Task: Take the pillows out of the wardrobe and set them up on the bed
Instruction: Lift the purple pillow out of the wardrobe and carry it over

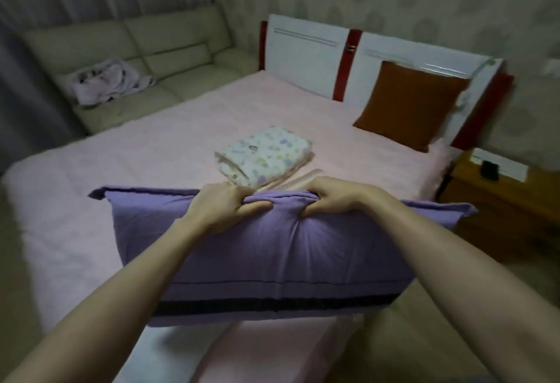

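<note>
Fingers [257, 205] of both hands pinch purple pillow [272, 255].

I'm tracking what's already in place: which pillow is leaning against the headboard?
The brown square pillow, propped upright at the headboard. The purple pillow is gripped by both hands, left hand and right hand.

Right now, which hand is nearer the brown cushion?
Right. The right hand grips the purple pillow on the side toward the brown cushion; the left hand grips farther away.
</note>
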`<state>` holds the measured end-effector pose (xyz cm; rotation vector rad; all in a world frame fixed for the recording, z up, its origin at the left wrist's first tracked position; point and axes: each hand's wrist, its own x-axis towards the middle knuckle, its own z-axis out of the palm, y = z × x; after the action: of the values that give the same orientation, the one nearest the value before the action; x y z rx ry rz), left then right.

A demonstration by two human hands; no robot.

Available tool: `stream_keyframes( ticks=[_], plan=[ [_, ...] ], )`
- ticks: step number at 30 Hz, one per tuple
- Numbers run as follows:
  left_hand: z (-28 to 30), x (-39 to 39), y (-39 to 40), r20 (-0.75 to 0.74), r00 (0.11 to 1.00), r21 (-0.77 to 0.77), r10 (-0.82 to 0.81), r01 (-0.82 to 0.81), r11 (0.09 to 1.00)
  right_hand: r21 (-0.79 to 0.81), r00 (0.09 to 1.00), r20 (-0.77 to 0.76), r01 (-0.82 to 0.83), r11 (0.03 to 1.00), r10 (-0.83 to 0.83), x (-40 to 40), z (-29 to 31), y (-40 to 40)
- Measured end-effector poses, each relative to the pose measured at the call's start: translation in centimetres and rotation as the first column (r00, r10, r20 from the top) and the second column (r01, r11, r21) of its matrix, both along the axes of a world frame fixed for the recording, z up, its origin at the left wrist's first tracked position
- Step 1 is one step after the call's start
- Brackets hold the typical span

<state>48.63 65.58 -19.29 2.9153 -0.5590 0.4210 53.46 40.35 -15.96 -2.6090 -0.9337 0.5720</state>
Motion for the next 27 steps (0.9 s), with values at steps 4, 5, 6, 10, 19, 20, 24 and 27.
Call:
stream_keyframes(
  ticks=[4, 5, 6, 10, 19, 20, 24, 27],
  plan=[
    [-3.2, -1.6, 5.8, -0.101, 0.961, 0.017, 0.259, -0.258, 0.966, -0.009, 0.964, -0.101, -0.248, 0.969, 0.246, 4.9, -3.4, 8.0],
    [-4.2, -2.1, 6.9, -0.125, 0.939, 0.020, 0.320, -0.320, 0.947, -0.016, 0.945, -0.118, -0.308, 0.951, 0.304, 6.0, -4.4, 9.8],
    [-5.3, -2.5, 7.8, -0.148, 0.916, 0.023, 0.372, -0.373, 0.927, -0.026, 0.924, -0.127, -0.367, 0.930, 0.361, 7.0, -5.5, 11.5],
    [-10.4, -2.8, 10.6, -0.240, 0.815, 0.094, 0.528, -0.522, 0.848, -0.072, 0.846, -0.145, -0.526, 0.847, 0.513, 10.5, -11.1, 17.3],
    [-20.1, 1.9, 16.6, -0.212, 0.627, 0.206, 0.750, -0.721, 0.661, -0.096, 0.873, 0.126, -0.462, 0.882, 0.471, 16.1, -24.5, 24.5],
    [-21.4, 2.3, 16.6, -0.222, 0.603, 0.205, 0.766, -0.739, 0.642, -0.089, 0.886, 0.198, -0.410, 0.908, 0.419, 16.4, -25.9, 24.3],
    [-27.5, 1.4, 13.5, -0.345, 0.504, 0.169, 0.792, -0.796, 0.581, -0.112, 0.945, 0.251, -0.188, 0.976, 0.211, 15.1, -32.0, 20.9],
    [-32.1, -1.4, 10.7, -0.509, 0.403, 0.216, 0.761, -0.796, 0.566, -0.152, 0.990, 0.120, -0.052, 0.987, 0.070, 11.2, -36.6, 17.5]
  ],
)
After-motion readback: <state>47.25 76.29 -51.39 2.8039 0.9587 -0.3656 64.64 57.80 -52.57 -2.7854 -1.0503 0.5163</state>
